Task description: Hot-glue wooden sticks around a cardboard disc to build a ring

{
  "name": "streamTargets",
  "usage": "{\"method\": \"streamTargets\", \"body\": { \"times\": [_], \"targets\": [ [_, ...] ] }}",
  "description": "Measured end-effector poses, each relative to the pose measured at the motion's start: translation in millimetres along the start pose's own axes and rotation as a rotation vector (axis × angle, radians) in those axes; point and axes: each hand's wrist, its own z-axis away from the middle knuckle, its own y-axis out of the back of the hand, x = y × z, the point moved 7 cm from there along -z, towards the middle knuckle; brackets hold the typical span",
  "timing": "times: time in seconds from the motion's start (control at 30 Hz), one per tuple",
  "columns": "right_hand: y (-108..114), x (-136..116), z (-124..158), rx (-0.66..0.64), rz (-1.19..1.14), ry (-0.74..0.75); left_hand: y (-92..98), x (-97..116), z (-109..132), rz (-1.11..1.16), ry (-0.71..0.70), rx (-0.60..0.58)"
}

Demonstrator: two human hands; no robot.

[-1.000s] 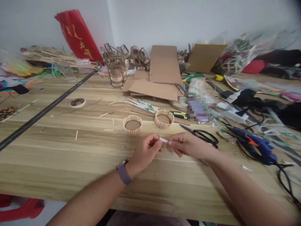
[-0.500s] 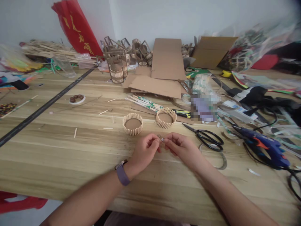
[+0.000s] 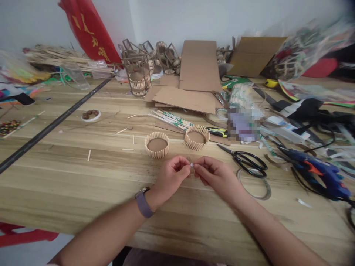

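Note:
My left hand (image 3: 173,173) and my right hand (image 3: 212,171) meet fingertip to fingertip above the wooden table. Both are closed in a pinch on a small whitish strip (image 3: 192,165), mostly covered by the fingers. Just beyond them stand two round baskets with cardboard bottoms and walls of short wooden sticks: one basket (image 3: 156,152) beyond my left hand, the other basket (image 3: 196,142) farther back to the right. Black-handled scissors (image 3: 251,162) lie right of my right hand, and a roll of tape (image 3: 268,190) is partly hidden by my right forearm.
A blue glue gun (image 3: 318,171) lies at the right among strips and cables. Cardboard sheets (image 3: 184,99) and a utility knife (image 3: 215,132) are behind the baskets. A long black bar (image 3: 61,116) crosses the left side. Finished stick baskets (image 3: 138,85) stand by the wall.
The hands keep their pinch at nearly the same spot. More of the white strip shows between the fingertips. The view has shifted slightly.

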Motion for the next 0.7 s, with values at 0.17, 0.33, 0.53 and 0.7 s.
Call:
{"method": "streamTargets", "body": {
  "times": [0.17,0.33,0.53,0.7],
  "targets": [
    [-1.6,2.7,-0.7,-0.005,-0.002,0.015,0.2,1.4,0.0,0.007,-0.009,0.011],
    [9.8,-18.6,10.0,0.270,0.315,0.434,3.1,0.7,-0.5,-0.006,0.007,0.040],
    [2.7,-37.6,29.4,0.430,0.688,0.729,0.9,5.4,3.6,-0.108,-0.002,0.021],
    [1.7,-37.0,29.7,0.437,0.759,0.680,0.5,6.4,5.0,-0.215,-0.048,0.013]
  ]
}}
